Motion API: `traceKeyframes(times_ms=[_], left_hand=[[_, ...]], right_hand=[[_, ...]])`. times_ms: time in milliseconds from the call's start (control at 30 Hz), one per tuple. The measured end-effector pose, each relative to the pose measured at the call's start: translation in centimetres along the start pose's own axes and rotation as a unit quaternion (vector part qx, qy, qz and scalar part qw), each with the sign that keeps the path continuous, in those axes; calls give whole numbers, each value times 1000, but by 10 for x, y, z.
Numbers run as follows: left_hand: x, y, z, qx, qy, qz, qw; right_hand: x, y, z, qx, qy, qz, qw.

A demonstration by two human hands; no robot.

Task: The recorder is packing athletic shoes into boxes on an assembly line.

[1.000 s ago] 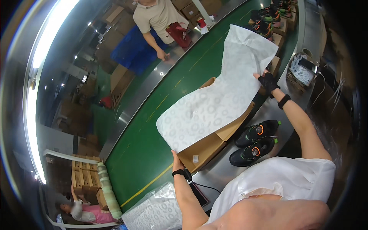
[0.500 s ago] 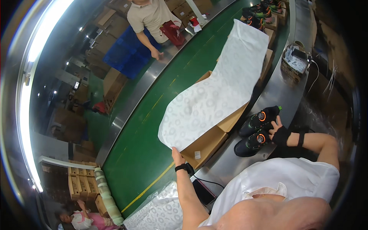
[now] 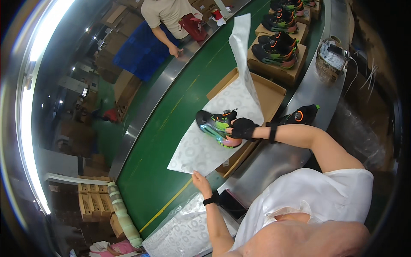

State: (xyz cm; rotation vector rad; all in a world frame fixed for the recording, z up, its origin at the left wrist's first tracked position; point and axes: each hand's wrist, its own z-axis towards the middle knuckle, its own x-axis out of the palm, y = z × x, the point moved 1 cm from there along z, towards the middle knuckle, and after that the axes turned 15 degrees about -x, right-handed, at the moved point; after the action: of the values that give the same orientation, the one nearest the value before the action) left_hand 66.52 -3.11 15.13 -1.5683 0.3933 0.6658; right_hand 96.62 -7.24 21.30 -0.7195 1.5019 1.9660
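My right hand (image 3: 242, 127), in a black glove, grips a black, green and orange sneaker (image 3: 216, 126) and holds it over a white patterned sheet of tissue paper (image 3: 214, 137). The sheet drapes across an open brown shoe box (image 3: 269, 92) on the green conveyor belt (image 3: 171, 124); its far end stands up in the air. My left hand (image 3: 200, 181) pinches the sheet's near corner. A second matching sneaker (image 3: 302, 115) lies on the steel ledge to the right of the box.
More sneakers rest on closed boxes (image 3: 278, 55) further up the belt. A wicker basket (image 3: 329, 62) sits on the ledge at right. Another person (image 3: 165, 17) stands across the belt. A stack of tissue sheets (image 3: 184, 231) lies near me, beside a dark phone (image 3: 233, 203).
My right hand let go of the sheet's far end, took one sneaker from the ledge and brought it left over the paper. The left hand stays at the near corner.
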Motion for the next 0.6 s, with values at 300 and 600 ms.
traceKeyframes(times_ms=[300,600], left_hand=[[18,-103,-30,178,40,-85,980],[-14,-33,13,-59,-23,-262,963]], right_hand=[[151,2,28,-37,-47,385,921],[68,7,8,-88,-68,-138,984]])
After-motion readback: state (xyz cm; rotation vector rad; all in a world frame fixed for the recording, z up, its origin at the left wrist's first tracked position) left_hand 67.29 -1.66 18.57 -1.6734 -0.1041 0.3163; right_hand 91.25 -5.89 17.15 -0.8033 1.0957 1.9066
